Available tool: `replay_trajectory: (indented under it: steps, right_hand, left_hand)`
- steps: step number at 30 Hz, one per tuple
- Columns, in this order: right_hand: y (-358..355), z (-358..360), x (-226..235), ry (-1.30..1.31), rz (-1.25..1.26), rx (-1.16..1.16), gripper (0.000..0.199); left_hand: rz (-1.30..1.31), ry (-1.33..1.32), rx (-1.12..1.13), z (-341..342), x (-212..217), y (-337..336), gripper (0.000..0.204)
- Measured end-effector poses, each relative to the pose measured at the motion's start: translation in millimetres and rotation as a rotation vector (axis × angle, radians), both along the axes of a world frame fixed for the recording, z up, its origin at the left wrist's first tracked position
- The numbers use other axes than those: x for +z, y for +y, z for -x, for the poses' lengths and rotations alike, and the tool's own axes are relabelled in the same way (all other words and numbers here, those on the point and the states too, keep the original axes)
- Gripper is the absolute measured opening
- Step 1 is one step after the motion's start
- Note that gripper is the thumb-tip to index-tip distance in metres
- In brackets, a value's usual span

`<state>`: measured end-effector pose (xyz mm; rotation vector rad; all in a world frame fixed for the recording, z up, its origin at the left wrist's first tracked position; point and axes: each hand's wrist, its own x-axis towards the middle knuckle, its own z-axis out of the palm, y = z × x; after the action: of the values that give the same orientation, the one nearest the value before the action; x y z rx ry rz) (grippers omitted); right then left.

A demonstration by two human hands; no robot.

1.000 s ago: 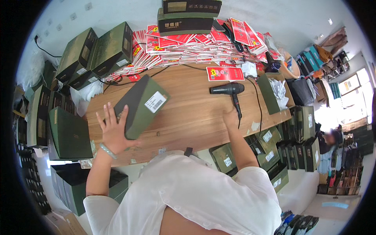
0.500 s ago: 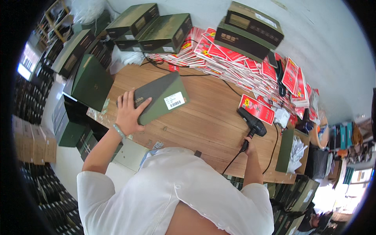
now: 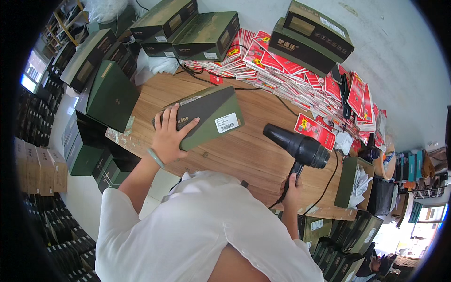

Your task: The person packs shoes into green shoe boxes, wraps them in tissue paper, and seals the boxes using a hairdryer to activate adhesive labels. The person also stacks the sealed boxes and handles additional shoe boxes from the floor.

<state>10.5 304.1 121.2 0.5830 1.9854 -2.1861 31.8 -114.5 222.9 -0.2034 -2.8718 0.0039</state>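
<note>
My left hand [image 3: 172, 131] lies spread on the near side of a dark grey and green shoebox [image 3: 206, 111], thumb and fingers apart along its printed face. The box stands tilted slantwise on the wooden table [image 3: 235, 152], with a white barcode label [image 3: 227, 122] toward its right end. In my right hand [image 3: 291, 191] is a black hair dryer [image 3: 299, 146], gripped by its handle and raised above the tabletop. Its nozzle points left toward the box, and its cord runs down past my wrist.
Red printed cards [image 3: 291, 77] pile up along the wall, with one card packet [image 3: 315, 133] nearer the dryer. More shoeboxes [image 3: 206, 35] stand at the back and left. An open box of crumpled paper [image 3: 359, 183] sits at the right edge. A black cord [image 3: 324, 190] crosses the table.
My right hand has lifted the hair dryer off the table area by the card packet and swung its nozzle left. The shoebox has turned slightly under my left hand, showing more of its top edge.
</note>
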Motion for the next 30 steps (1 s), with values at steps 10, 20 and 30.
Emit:
replay_trajectory:
  steps: [10,20,30]
  right_hand:
    - [-65,-37,76,0.297,-0.190,0.182,0.038]
    - [-79,-29,74,0.222,-0.479,0.253,0.037]
    - [-91,-27,85,0.490,-0.564,0.176,0.035]
  left_hand:
    - [-0.065,0.008,-0.022,-5,-3,-4,0.102]
    - [-0.075,0.048,-0.032,-10,-4,-6,0.111]
    - [-0.094,0.039,-0.026,-11,-3,-7,0.115]
